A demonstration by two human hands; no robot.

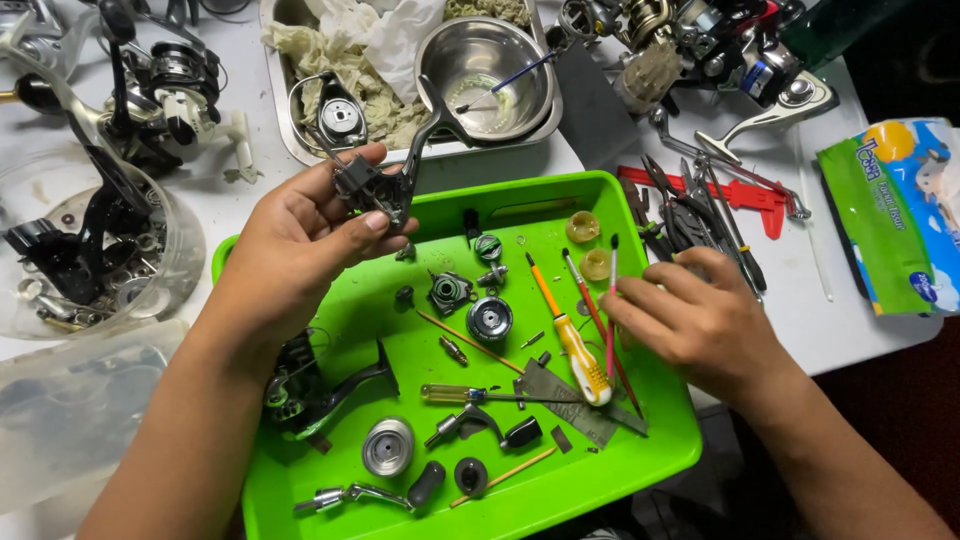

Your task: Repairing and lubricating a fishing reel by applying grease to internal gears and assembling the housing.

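My left hand [300,235] is raised above the far left corner of a bright green tray [660,455] and grips a black fishing-reel body [385,180] whose stem points up toward a steel bowl. My right hand [690,315] rests over the tray's right edge, fingertips on a thin pink-handled brush [611,300] lying beside a red-handled brush [590,305] and a yellow-and-white screwdriver [575,345]. Small reel parts lie between the hands: a spool-like disc [489,318], gears, a spring.
In the tray also lie a silver spool [388,447], a black reel frame [310,385], a green-handled screwdriver [455,394] and a grey cloth strip. Behind stands a metal tray [275,90] with rags and a steel bowl [487,65]. Pliers and tools [700,215] lie right; reels [160,90] left.
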